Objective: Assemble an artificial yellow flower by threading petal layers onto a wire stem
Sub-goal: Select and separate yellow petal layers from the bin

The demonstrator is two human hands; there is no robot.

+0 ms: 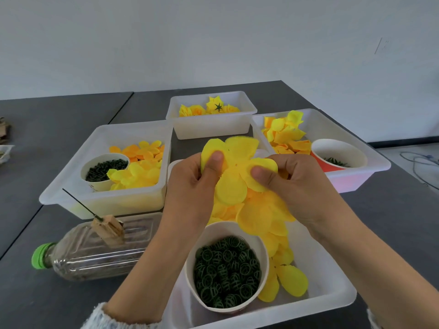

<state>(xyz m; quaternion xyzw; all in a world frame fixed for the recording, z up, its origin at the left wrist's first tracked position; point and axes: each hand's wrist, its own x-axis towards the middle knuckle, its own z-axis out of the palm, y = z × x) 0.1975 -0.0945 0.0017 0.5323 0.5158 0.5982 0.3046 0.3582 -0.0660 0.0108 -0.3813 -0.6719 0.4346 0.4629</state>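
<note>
**Both hands pinching 1 yellow petal layer above the near tray**

Pinching from 2 sides, the left hand point(190, 184) and the right hand point(299, 186) are holding a yellow petal layer point(234, 167) up between them, each thumb pressing on a petal's face with the fingers curling behind it. The layer is sitting in the air over the far end of the near tray point(337, 296), flat face toward the camera, with a tiny hole showing at its middle.

A dark grey table point(59, 124) is carrying everything. On it 4 white trays are lying close together. The near tray is the biggest in view and is holding loose yellow petals point(292, 280) plus a paper cup point(226, 267) full of small green rings. The left tray point(104, 198) is holding yellow and orange petal layers beside a cup of dark green pieces point(104, 168). The right tray point(356, 184) is holding more yellow and orange petals and a red-sided cup point(338, 155) with a few green bits inside. The far tray point(211, 129) — the smallest — is holding several yellow flowers, 1 showing a green star-shaped piece.

Left of the near tray, a clear plastic bottle point(95, 248) with a green cap point(41, 255) is lying on its side. A wooden block point(110, 230) is resting on top of it, and a thin green wire stem point(80, 204) is sticking up out of the block, tilting away to the left — well apart from the petal layer.
</note>
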